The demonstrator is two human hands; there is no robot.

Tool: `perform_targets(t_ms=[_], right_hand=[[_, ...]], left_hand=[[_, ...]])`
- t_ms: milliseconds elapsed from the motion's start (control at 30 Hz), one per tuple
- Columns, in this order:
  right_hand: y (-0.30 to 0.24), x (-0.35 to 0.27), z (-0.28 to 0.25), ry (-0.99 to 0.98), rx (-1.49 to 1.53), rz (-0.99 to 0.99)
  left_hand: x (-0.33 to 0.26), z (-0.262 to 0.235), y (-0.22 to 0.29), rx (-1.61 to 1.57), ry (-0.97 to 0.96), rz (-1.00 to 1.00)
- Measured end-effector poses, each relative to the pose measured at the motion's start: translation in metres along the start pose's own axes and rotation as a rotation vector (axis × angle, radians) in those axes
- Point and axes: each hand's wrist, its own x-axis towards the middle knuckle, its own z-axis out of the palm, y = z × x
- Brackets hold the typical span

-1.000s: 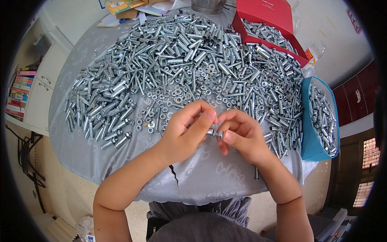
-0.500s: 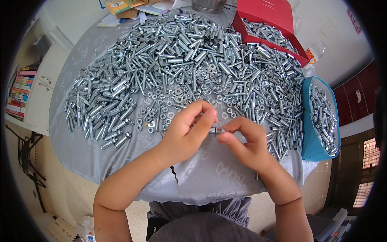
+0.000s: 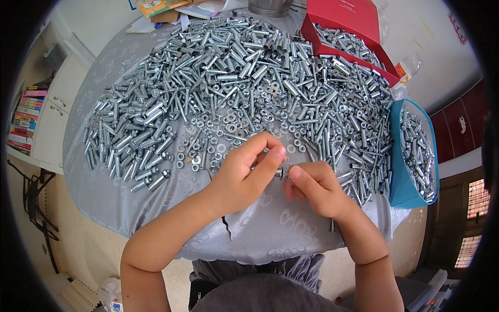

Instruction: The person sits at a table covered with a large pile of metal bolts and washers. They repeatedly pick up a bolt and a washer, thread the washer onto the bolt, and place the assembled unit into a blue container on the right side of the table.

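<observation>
My left hand (image 3: 247,169) is closed around a silver sleeve anchor bolt (image 3: 279,172), whose nut end sticks out to the right past the thumb. Most of its length is hidden inside the fingers. At that protruding end, the thumb and curled fingers of my right hand (image 3: 318,188) are pinched together, close against the tip. Just beyond both hands lie loose washers (image 3: 231,127) and hex nuts (image 3: 195,167). A large heap of metal sleeves and bolts (image 3: 228,67) spreads across the table behind them. Finished-looking anchors with nuts (image 3: 156,179) lie to the left.
A red box (image 3: 340,58) with its lid up holds metal parts at the back right. At the right edge stands a blue fabric bin (image 3: 396,179), full of bolts. A grey patterned cloth (image 3: 171,223) covers the table; a metal bucket (image 3: 270,7) and papers sit at the back.
My right hand has shifted slightly right and down, its index finger curling in and its thumb now on top. My left hand stays nearly in place with the sleeve anchor bolt.
</observation>
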Motion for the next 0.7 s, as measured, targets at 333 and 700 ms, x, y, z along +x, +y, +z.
perform_targets(t_ms=[333, 700], right_hand=[[0.011, 0.002, -0.005, -0.057, -0.089, -0.193], [0.009, 0.003, -0.006, -0.066, -0.206, -0.245]], left_hand=[[0.0, 0.002, -0.002, -0.039, 0.015, -0.02], [-0.001, 0.004, -0.003, -0.086, -0.037, -0.042]])
